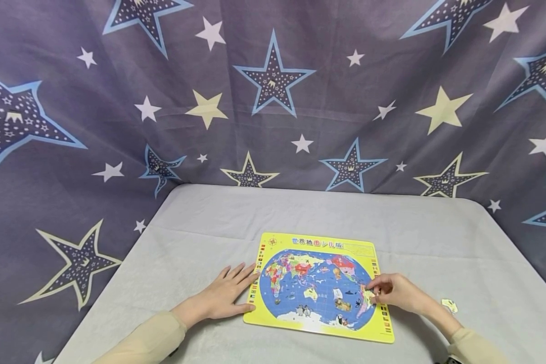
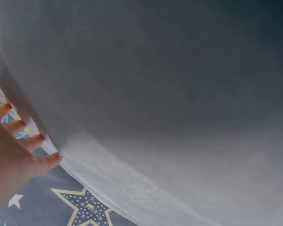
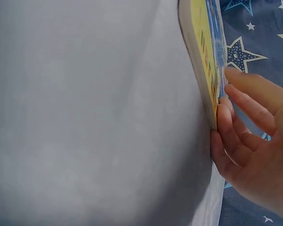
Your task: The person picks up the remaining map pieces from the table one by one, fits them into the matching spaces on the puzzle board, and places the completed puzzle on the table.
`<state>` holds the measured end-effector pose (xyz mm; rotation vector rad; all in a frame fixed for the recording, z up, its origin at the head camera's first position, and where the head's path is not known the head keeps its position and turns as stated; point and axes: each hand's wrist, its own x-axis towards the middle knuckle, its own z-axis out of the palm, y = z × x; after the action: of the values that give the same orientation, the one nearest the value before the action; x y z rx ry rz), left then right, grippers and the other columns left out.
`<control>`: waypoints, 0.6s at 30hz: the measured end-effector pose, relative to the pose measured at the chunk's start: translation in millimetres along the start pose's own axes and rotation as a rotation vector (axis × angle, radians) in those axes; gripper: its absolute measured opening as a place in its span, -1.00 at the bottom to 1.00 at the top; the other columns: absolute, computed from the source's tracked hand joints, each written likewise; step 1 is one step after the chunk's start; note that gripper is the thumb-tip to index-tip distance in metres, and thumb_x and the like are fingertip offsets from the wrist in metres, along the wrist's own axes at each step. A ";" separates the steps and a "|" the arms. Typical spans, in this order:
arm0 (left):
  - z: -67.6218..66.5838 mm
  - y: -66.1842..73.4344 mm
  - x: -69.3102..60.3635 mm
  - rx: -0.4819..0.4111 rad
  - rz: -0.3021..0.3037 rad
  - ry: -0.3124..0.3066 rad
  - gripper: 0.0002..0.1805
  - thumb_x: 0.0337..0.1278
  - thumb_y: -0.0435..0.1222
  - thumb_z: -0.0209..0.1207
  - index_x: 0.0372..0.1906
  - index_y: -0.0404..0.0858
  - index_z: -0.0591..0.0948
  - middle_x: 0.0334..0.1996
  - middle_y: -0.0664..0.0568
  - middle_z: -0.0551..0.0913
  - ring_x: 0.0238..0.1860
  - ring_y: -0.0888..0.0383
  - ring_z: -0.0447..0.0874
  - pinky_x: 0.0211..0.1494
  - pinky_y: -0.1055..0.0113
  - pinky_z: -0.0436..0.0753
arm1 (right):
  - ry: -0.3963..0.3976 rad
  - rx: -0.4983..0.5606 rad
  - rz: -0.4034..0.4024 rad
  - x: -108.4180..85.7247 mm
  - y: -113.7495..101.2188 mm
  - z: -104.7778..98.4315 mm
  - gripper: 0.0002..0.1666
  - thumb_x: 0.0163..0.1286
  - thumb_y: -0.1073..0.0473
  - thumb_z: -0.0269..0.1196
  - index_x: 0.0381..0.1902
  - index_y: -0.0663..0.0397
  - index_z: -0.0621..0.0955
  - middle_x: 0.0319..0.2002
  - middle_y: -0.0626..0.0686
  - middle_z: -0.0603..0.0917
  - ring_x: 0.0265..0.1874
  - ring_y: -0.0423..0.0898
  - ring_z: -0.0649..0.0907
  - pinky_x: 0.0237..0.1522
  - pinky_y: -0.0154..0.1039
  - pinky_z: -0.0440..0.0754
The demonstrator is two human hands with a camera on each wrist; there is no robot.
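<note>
A yellow-bordered world map puzzle board (image 1: 318, 328) lies on the table, tilted slightly, with a blue sea and coloured land. My left hand (image 1: 223, 293) is spread flat beside it, fingertips and thumb touching its left edge. At the right side of the map, my right hand (image 1: 393, 291) pinches a small yellow-green puzzle piece (image 1: 368, 297) over South America. In the right wrist view the thumb and curled fingers (image 3: 245, 106) meet at the board's surface, with the lower fingers against its edge; the piece itself is hidden there.
Another small loose puzzle piece (image 1: 449, 305) lies on the grey table cloth (image 1: 200, 217), right of the board and near the right forearm. A dark curtain (image 1: 273, 136) printed with stars hangs behind and beside the table.
</note>
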<state>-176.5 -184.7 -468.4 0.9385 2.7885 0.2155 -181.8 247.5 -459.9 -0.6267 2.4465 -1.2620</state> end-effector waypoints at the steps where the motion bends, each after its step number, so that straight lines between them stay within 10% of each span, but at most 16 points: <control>1: 0.4 -0.1 0.0 -0.002 0.004 0.005 -0.16 0.05 0.30 -0.21 0.35 -0.09 0.10 0.37 0.01 -0.03 0.34 -0.07 -0.09 0.27 -0.12 -0.04 | 0.000 -0.006 0.003 -0.2 -0.3 0.2 -0.66 0.02 0.24 0.32 -0.23 0.32 0.58 -0.47 0.02 0.51 -0.55 -0.30 0.43 -0.53 -0.44 0.44; 18: -0.6 0.7 -0.8 -0.001 -0.005 -0.008 -0.16 0.05 0.31 -0.23 0.36 -0.08 0.08 0.38 0.03 -0.05 0.35 -0.05 -0.11 0.28 -0.10 -0.05 | 0.004 -0.046 0.009 -0.4 0.9 2.4 -0.71 0.03 0.21 0.32 -0.25 0.21 0.61 -0.45 0.00 0.48 -0.57 -0.29 0.34 -0.57 -0.44 0.34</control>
<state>-175.6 -184.7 -467.6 0.9300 2.7825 0.2121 -180.5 246.5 -462.1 -0.6256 2.4848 -1.2079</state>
